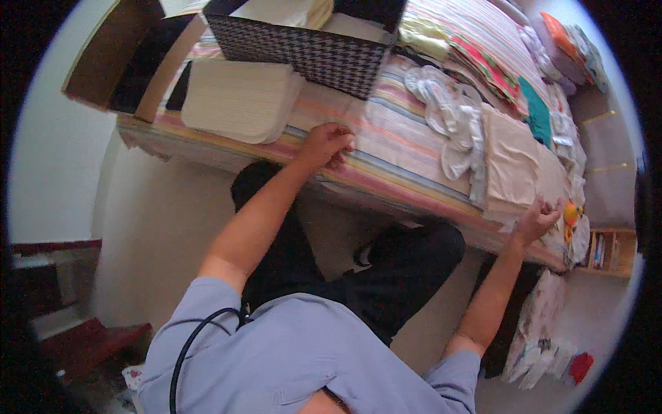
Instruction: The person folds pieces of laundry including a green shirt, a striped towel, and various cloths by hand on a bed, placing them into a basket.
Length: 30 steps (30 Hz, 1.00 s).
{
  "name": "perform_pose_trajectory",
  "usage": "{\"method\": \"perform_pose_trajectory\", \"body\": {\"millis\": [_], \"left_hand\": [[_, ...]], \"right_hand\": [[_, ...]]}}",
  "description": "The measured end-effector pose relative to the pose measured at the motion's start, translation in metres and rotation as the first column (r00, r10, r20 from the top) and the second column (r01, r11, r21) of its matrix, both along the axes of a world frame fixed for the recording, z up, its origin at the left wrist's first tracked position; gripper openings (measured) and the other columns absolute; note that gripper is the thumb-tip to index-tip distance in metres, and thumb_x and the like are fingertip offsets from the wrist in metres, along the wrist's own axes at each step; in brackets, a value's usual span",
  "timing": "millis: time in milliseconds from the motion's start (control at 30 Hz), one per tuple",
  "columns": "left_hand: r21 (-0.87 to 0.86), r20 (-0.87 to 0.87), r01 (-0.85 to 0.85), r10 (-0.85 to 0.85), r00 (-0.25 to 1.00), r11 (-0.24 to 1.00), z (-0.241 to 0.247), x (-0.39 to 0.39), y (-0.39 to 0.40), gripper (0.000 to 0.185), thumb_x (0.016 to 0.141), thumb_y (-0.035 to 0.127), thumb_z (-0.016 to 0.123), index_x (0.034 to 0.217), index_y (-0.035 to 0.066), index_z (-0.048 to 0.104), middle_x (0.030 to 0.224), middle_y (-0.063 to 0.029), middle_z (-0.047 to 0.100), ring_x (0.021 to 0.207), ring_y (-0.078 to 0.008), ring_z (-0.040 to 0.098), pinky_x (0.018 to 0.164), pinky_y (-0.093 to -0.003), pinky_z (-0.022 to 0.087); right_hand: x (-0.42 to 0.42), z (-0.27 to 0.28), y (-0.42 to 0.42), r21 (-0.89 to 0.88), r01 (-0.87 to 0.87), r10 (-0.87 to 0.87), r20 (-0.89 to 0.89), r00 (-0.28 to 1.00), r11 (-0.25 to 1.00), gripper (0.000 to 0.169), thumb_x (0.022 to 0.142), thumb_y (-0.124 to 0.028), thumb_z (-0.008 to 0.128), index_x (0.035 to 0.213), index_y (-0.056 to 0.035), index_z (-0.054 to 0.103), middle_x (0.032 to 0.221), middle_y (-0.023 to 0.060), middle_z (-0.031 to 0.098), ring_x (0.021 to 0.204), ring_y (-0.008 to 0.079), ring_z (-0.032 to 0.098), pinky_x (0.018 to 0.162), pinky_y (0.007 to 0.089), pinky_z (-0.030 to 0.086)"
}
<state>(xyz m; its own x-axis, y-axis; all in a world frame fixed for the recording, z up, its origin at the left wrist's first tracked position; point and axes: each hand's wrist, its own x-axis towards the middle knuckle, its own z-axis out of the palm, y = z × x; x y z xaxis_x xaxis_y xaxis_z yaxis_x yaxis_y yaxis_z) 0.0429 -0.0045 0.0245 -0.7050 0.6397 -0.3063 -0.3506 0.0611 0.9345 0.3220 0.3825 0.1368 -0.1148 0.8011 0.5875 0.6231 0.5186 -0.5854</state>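
Note:
My left hand hovers at the front edge of the bed, its fingers loosely curled and nothing visible in them. Just left of it lies a stack of cream cloth pads. Behind that stack stands a black-and-white houndstooth fabric box with more pale cloths inside. Far to the right, my right hand is at the near corner of a folded beige cloth, fingers bent and apart. Whether its fingertips touch the cloth cannot be told. A small orange-yellow toy lies right of that hand.
White baby garments, a green cloth, a red patterned cloth and a pale yellow cloth lie on the striped bedspread. An open brown-and-black box stands left. A wooden shelf is at right. A black cable crosses my shirt.

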Motion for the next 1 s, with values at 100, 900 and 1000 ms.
{"method": "perform_pose_trajectory", "body": {"millis": [100,900,1000], "left_hand": [[0.050,0.001,-0.031,0.031,1.000,0.998,-0.007,0.000,-0.002,0.028,0.091,0.025,0.065,0.109,0.004,0.063,0.088,-0.0054,0.068,0.058,-0.0121,0.063,0.050,-0.0269,0.053],[-0.424,-0.816,-0.128,-0.317,0.483,0.897,0.004,-0.032,0.004,0.024,0.090,0.030,0.055,0.104,0.013,0.065,0.091,-0.0131,0.069,0.084,-0.0337,0.066,0.073,-0.0502,0.052],[-0.398,-0.807,-0.089,-0.302,0.508,0.913,0.010,-0.038,0.002,0.024,0.089,0.030,0.056,0.101,0.012,0.066,0.091,-0.0129,0.069,0.084,-0.0329,0.066,0.073,-0.0494,0.052]], "right_hand": [[-0.020,0.006,-0.006,0.472,-0.236,0.138,0.233,0.963,0.849,0.061,0.093,-0.035,0.057,0.144,-0.0044,0.041,0.144,0.0209,0.044,0.135,0.0356,0.039,0.114,0.0454,0.028],[-0.287,0.124,-0.151,0.204,-0.834,0.730,0.407,0.549,0.513,0.034,0.088,-0.019,0.067,0.119,-0.0042,0.065,0.128,0.0174,0.060,0.123,0.0317,0.055,0.105,0.0400,0.041],[-0.370,0.128,-0.176,0.082,-0.937,0.831,0.440,0.340,0.340,0.037,0.085,-0.023,0.068,0.118,-0.0049,0.065,0.124,0.0186,0.062,0.120,0.0328,0.057,0.102,0.0400,0.045]]}}
